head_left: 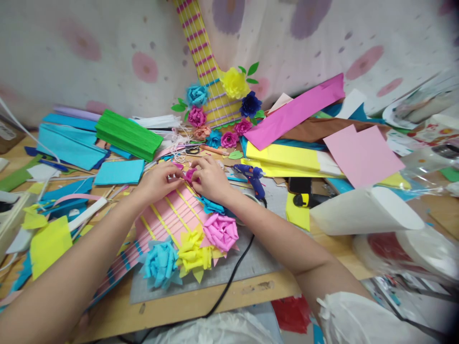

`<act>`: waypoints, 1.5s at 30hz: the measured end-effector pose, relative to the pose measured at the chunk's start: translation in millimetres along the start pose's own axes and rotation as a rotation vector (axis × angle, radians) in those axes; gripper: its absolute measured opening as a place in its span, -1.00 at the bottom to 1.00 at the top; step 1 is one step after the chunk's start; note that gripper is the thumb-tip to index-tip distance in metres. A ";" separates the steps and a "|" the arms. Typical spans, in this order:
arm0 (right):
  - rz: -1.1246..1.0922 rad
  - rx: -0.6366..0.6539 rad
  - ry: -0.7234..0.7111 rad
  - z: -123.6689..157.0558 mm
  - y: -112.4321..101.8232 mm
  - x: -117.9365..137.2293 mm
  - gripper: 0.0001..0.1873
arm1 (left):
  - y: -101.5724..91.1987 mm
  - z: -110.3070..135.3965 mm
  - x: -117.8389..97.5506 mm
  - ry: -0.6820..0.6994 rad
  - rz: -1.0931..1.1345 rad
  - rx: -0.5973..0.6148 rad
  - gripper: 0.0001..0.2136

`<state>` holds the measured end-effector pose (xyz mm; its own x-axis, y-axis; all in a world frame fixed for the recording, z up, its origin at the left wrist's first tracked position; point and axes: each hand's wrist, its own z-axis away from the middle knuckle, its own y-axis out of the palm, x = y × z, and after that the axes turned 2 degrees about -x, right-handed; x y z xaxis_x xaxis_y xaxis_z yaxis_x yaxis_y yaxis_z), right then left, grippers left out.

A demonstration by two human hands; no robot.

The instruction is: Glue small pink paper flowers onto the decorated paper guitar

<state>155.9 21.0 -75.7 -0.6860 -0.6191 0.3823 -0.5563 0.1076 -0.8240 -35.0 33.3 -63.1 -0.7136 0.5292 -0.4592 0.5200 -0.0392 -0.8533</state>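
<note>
A pink paper guitar [172, 212] with yellow strips and thin strings lies on the grey cutting mat [247, 258]. At its far end, my right hand [211, 179] pinches a small magenta paper flower [189, 176]. My left hand [161, 179] is beside that flower, thumb and fingers drawn together; what lies between its fingertips is hidden. Along the guitar's near right edge sit a light blue paper flower [161, 262], a yellow paper flower [194, 253] and a pink paper flower [221, 231]. Another blue paper flower [212, 205] is partly covered by my right wrist.
A blue glue gun [253, 179] rests right of my right hand, its black cord [233, 270] trailing over the table edge. Behind stands a yellow paper guitar [218, 98] with flowers. Green crepe paper [129, 134], yellow paper [283, 156] and a white roll [367, 210] surround the workspace.
</note>
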 end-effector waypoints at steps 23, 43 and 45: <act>-0.057 0.079 -0.008 -5.6 -13.0 -4.9 -0.86 | 1.6 -1.8 -4.4 0.033 -0.035 0.019 -0.83; 0.064 0.167 -0.016 -8.3 -17.5 2.5 -0.84 | 0.2 2.3 -6.5 0.005 0.077 0.020 -0.83; 0.092 0.179 -0.026 -8.4 -19.1 4.7 -0.81 | 1.0 1.8 -6.5 0.020 0.082 0.010 -0.83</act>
<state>159.3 22.6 -54.6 -0.7167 -0.6329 0.2929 -0.3976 0.0258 -0.9172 -30.6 28.3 -61.5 -0.6588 0.5410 -0.5228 0.5719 -0.0914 -0.8152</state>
